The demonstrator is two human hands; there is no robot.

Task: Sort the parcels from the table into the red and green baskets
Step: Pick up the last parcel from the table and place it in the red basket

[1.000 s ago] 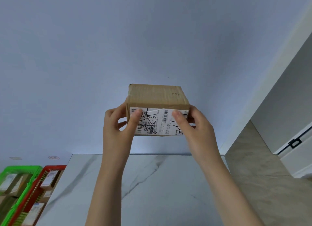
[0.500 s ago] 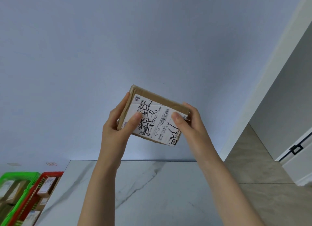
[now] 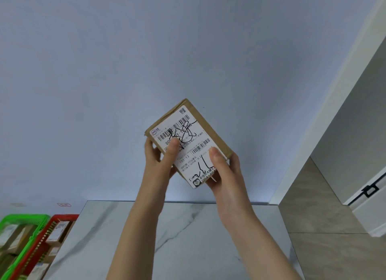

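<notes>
Running off frame, the marble table (image 3: 198, 238); cropped beside it, green basket (image 3: 25, 218) and red basket (image 3: 64, 217) — contents perhaps boxes. Held above: a tilted brown parcel (image 3: 211, 129), scribbled white label (image 3: 188, 154), gripped by left hand (image 3: 160, 164) and right hand (image 3: 226, 175).

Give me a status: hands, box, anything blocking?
Left hand and right hand both grip the parcel, held above the table. Red basket and green basket lower left. Nothing blocking.

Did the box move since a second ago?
Yes. The box has turned: its label ran level with the table edge before, now it slants.
</notes>
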